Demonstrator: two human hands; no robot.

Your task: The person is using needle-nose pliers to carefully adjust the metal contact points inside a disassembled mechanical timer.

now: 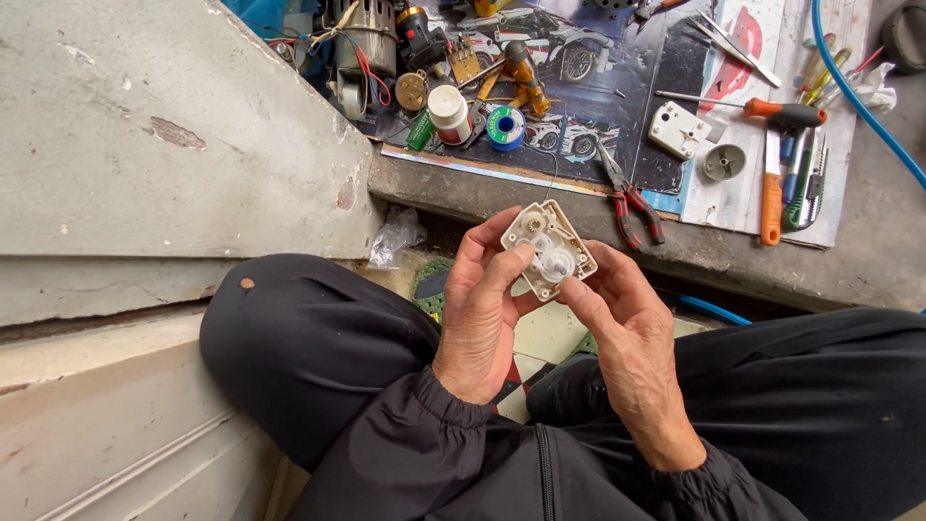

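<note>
A small cream plastic gearbox housing (571, 234), square with rounded corners, lies open between both hands, showing white plastic gears and a small brass gear at its upper left. My left hand (484, 307) cradles it from the left, thumb pressed on the white gears. My right hand (622, 328) supports it from below and right, fingertips touching its lower edge. Both hands are above my knees in dark trousers.
On the concrete step ahead lies a glossy poster (579, 96) covered with tools: red-handled pliers (632, 205), orange-handled screwdrivers (772, 193), a blue solder spool (504, 126), a white bottle (449, 113), a white plastic cover (679, 129), a motor (365, 43). A blue hose (858, 96) runs at right.
</note>
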